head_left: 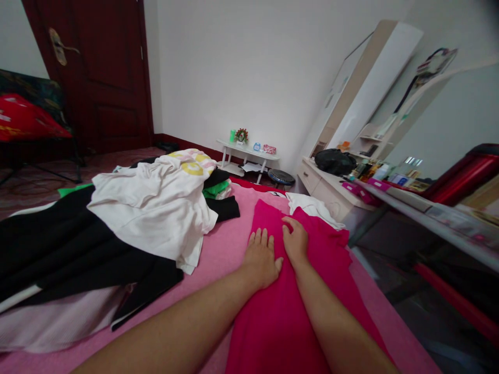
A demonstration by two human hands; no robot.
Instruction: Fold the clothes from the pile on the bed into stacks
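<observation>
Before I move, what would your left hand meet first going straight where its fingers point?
The left hand lies on the bright pink garment; past that and the pink sheet, it would probably meet the red cloth first, though depth is unclear.

The light is soft and a little dim, with deep shadow under the right-hand table [429, 222]. Near the edges, the door [105, 67] leans by lens distortion.

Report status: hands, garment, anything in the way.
Left hand flat on magenta garment. Right hand at it, fingers curled, grip unclear. Garment laid out on pink blanket. White shirt left, apart.
</observation>
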